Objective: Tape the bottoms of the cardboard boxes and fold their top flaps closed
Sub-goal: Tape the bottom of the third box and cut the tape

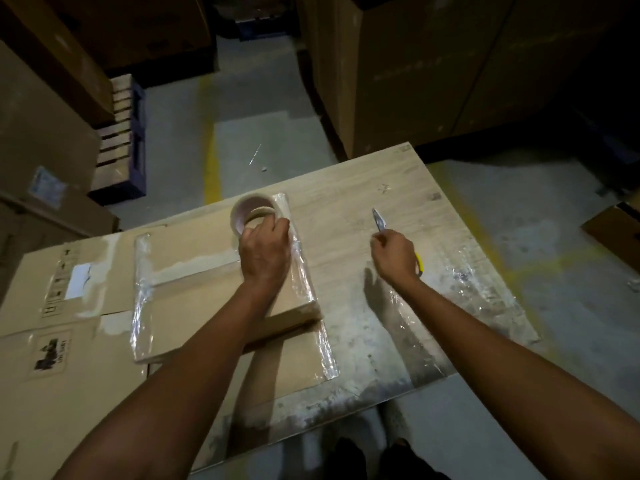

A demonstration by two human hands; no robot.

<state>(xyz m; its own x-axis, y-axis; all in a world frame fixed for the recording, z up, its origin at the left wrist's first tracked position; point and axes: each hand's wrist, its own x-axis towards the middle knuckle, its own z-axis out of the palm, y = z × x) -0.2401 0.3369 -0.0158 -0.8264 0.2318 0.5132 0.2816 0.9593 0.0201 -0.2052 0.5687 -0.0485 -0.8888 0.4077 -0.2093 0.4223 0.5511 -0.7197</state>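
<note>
cardboard box (194, 299) on table (398, 202) — pallet (119, 133), cartons (450, 74) beyond

L hand (265, 252) gripping, R hand (396, 254) pinching, palms down

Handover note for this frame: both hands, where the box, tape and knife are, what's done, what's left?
Left grip holds the tape roll at the far end of the flat cardboard box on the table.
Right grip holds the knife, blade out, above the table right of the box.
Done: clear tape shows along the box's left and right edges.
Left: likely cut the tape at the roll, then fold the top flaps.
</note>
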